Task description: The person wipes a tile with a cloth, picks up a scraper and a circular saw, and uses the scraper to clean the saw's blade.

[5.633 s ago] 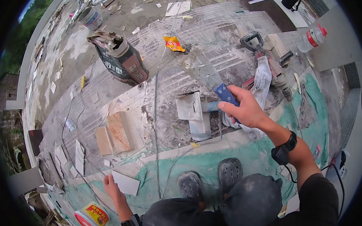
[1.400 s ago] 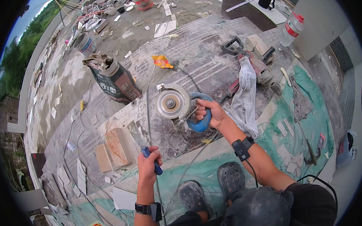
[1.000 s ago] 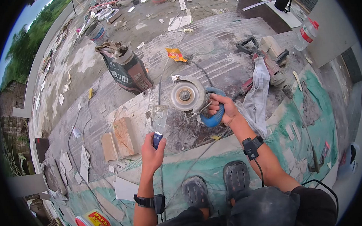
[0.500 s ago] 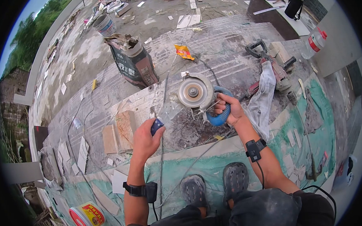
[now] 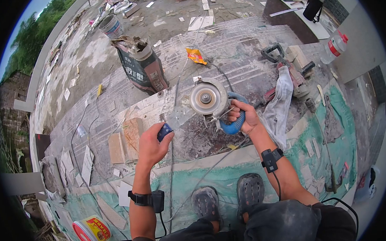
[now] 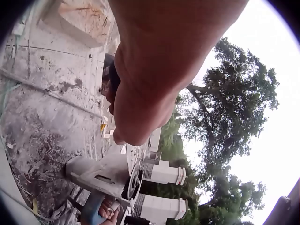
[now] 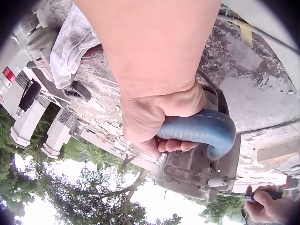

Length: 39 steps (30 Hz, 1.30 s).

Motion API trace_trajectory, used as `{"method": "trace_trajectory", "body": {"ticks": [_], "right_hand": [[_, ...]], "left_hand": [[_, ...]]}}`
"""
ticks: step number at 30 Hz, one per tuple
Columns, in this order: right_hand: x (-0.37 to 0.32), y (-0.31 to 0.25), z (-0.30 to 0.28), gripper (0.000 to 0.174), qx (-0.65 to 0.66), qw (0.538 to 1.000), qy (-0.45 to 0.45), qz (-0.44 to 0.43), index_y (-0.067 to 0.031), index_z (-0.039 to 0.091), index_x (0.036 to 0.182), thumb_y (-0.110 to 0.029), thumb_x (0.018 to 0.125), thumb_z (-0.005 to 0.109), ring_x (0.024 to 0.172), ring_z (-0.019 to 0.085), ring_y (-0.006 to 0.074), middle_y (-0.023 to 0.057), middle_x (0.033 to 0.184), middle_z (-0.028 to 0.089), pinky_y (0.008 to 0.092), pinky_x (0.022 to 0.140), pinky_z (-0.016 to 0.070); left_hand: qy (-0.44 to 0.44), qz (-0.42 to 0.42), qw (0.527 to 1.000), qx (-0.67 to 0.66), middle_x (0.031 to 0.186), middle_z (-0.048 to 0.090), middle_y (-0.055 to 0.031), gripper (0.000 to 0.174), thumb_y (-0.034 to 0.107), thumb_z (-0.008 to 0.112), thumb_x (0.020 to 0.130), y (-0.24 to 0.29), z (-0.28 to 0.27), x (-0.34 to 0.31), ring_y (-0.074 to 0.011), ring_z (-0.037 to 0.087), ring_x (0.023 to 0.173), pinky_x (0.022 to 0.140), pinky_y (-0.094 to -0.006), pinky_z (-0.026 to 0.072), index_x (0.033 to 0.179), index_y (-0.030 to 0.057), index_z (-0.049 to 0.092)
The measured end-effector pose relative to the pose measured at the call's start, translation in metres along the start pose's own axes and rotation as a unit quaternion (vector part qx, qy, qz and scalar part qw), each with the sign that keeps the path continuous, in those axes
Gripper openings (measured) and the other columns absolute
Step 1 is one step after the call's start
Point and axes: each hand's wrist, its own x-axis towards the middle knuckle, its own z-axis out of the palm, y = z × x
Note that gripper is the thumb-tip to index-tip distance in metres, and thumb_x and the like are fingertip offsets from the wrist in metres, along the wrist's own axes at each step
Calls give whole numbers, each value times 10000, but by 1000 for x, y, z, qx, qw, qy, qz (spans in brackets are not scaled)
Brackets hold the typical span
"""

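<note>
My right hand [image 5: 246, 118] grips the blue loop handle [image 7: 206, 126] of a dusty circular saw [image 5: 220, 95]. Its round blade [image 5: 201, 103] and centre bolt face up in the head view. My left hand [image 5: 153, 143] holds the blue handle [image 5: 164, 131] of a wide scraper. The scraper's blade [image 5: 183, 118] points right, its end close to the saw's guard. In the right wrist view the left hand [image 7: 267, 206] shows beyond the saw with the scraper handle [image 7: 251, 197]. The left forearm hides most of the scraper in the left wrist view.
Tile blocks [image 5: 127, 140] lie left of the hands; cables cross the dusty boards. Behind stand an open powder bag [image 5: 141, 69] and an orange packet [image 5: 195, 55]. Rightward lie a red power tool [image 5: 292, 75], white cloth [image 5: 280, 103] and bottle [image 5: 334, 47]. A tub [image 5: 92, 232] sits front left.
Earlier my right hand held the scraper over the saw lying on the boards. Now that hand holds the saw blade-side up and my left hand has the scraper, its blade brought near the saw.
</note>
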Motion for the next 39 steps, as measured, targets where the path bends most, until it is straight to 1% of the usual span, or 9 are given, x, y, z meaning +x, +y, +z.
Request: {"method": "trace_trajectory", "body": {"ticks": [4, 6, 18, 21, 24, 27, 33, 35, 39], "right_hand": [[-1, 0, 0, 151, -7, 1000, 2, 0, -90, 567, 885, -180, 1002, 594, 629, 504, 100, -22, 715, 461, 298, 576, 463], [-1, 0, 0, 139, -2, 1000, -5, 1, -73, 576, 908, -166, 1011, 560, 614, 539, 111, -19, 702, 530, 302, 594, 482], [-1, -1, -2, 120, -9, 1000, 4, 0, -81, 566, 935, -168, 1016, 557, 605, 496, 99, -18, 705, 504, 291, 581, 452], [-1, -1, 1, 148, -12, 1000, 6, -7, -81, 575, 890, -178, 999, 598, 625, 516, 102, -16, 726, 488, 300, 573, 477], [-1, -1, 2, 149, -15, 1000, 6, -6, -81, 573, 889, -179, 999, 597, 624, 514, 101, -18, 724, 485, 300, 574, 479], [-2, 0, 4, 114, 4, 1000, 7, -1, -79, 570, 943, -166, 1016, 554, 602, 500, 99, -20, 704, 510, 291, 581, 456], [0, 0, 2, 126, -3, 1000, 4, -1, -78, 568, 925, -169, 1012, 559, 607, 522, 103, -19, 711, 524, 297, 588, 476], [0, -1, 0, 128, -3, 1000, 2, -3, -77, 568, 924, -168, 1013, 558, 612, 527, 105, -19, 714, 527, 299, 590, 478], [0, 0, 1, 130, -4, 1000, -4, -6, -74, 568, 926, -168, 1015, 556, 620, 531, 108, -16, 718, 531, 301, 595, 482]], "left_hand": [[-5, 8, 1000, 6, 967, 703, -198, 378, 229, 763, 842, 2, -3, 2, -395, 681, 886, 783, -416, 534, 1124, -5, 670], [-6, 10, 1000, 10, 967, 704, -197, 377, 228, 763, 842, 4, -5, 3, -395, 681, 889, 784, -416, 534, 1124, -6, 670], [10, 32, 999, 29, 940, 707, -179, 356, 210, 778, 820, 6, -12, 4, -373, 690, 852, 752, -405, 536, 1092, 2, 684], [20, 34, 999, 30, 935, 709, -175, 349, 209, 779, 815, 1, -10, 3, -370, 691, 842, 747, -404, 535, 1084, 6, 688], [18, 14, 1000, 20, 919, 708, -178, 350, 210, 778, 814, 1, -9, 3, -368, 690, 830, 742, -403, 535, 1081, 2, 689], [30, 11, 999, 14, 900, 705, -188, 347, 208, 776, 817, 0, -8, 4, -371, 687, 819, 734, -405, 532, 1080, -1, 689], [39, 26, 999, 14, 886, 698, -205, 342, 218, 774, 823, -2, -5, 6, -384, 680, 807, 723, -418, 525, 1068, -7, 691], [25, -4, 999, 20, 927, 718, -212, 375, 206, 777, 823, 0, -6, 6, -333, 706, 836, 785, -378, 537, 1103, -30, 696], [43, 4, 999, 22, 939, 719, -222, 389, 212, 783, 822, -2, -2, 7, -336, 709, 845, 788, -379, 540, 1105, -40, 694]]}}
